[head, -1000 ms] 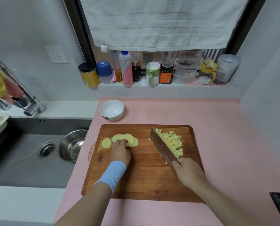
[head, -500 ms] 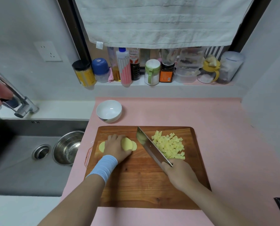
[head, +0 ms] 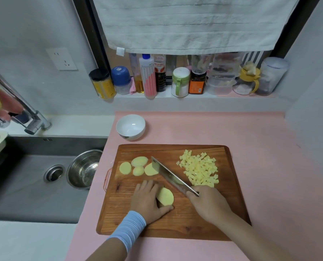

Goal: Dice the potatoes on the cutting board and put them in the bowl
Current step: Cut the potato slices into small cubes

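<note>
The left hand (head: pixel 147 200), with a ribbed light-blue wristband (head: pixel 127 228) on its wrist, lies on the near middle of the rectangular wooden cutting board (head: pixel 175 221). Its fingers and thumb curl round a small stack of pale yellow potato slices (head: pixel 166 197) that rests on the board. The right hand (head: pixel 208 204) is just beside it, closed round the handle of a broad steel cleaver (head: pixel 168 174); the handle itself is hidden in the fist. The blade slants away to the far left, its tip over one of four loose oval potato slices (head: pixel 139 164) that lie flat on the far left part of the board. A heap of small yellow potato cubes (head: pixel 200 170) sits on the far right part, right of the blade.

The board lies on a pink table (head: pixel 260 147). A round white ceramic bowl (head: pixel 131 127) stands on the table just beyond the board's far left corner, with no potato in it. Left of the table is a grey steel sink (head: pixel 25 185) holding a round steel basin (head: pixel 84 169).
</note>
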### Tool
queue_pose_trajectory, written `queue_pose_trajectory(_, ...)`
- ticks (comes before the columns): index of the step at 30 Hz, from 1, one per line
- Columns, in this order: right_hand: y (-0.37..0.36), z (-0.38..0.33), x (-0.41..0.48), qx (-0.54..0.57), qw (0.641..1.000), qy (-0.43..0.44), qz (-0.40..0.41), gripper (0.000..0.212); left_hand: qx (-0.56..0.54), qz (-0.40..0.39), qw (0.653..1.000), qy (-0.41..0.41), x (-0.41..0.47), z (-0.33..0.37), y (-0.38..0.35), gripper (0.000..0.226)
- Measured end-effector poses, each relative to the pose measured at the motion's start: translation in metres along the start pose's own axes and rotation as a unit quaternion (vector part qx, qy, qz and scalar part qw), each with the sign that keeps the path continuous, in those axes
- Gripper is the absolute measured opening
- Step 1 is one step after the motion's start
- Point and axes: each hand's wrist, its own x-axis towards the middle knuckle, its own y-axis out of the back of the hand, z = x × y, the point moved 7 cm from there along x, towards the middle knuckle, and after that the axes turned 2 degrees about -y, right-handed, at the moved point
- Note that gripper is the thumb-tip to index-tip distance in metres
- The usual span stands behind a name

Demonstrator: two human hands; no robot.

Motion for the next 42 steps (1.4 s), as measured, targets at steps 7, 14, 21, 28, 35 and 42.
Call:
queue_pose_trajectory(7, -0.008, -0.002, -0.016, -0.068, 0.994, 0.082, 0.018, 0.027, -0.089, 0.09, 0.987, -0.098, -0.028, 0.015, 0.001, 0.033)
queue_pose_trajectory(14, -0.014, -0.008, -0.028, -0.14, 0.977, 0.148, 0.066, 0.032, -0.072, 0.086, 0.978, -0.176, -0.03, 0.027, -0.002, 0.012)
queue_pose_trajectory(21, -0.013, 0.0, -0.032, -0.138, 0.977, 0.15, 0.068, 0.032, -0.079, 0.089, 0.977, -0.179, -0.029, 0.028, 0.0, 0.009)
queue_pose_trajectory(28, -0.011, 0.006, -0.031, -0.145, 0.98, 0.133, 0.035, 0.027, -0.098, 0.096, 0.972, -0.188, -0.029, 0.03, 0.002, 0.011)
queue_pose_trajectory(35, -0.017, 0.006, -0.01, -0.127, 0.988, 0.079, -0.047, 0.034, -0.101, 0.073, 0.978, -0.17, -0.028, 0.026, -0.002, 0.011)
queue_pose_trajectory(42, -0.017, 0.007, -0.006, -0.128, 0.989, 0.064, -0.045, 0.033, -0.095, 0.073, 0.977, -0.174, -0.028, 0.026, -0.005, 0.011)
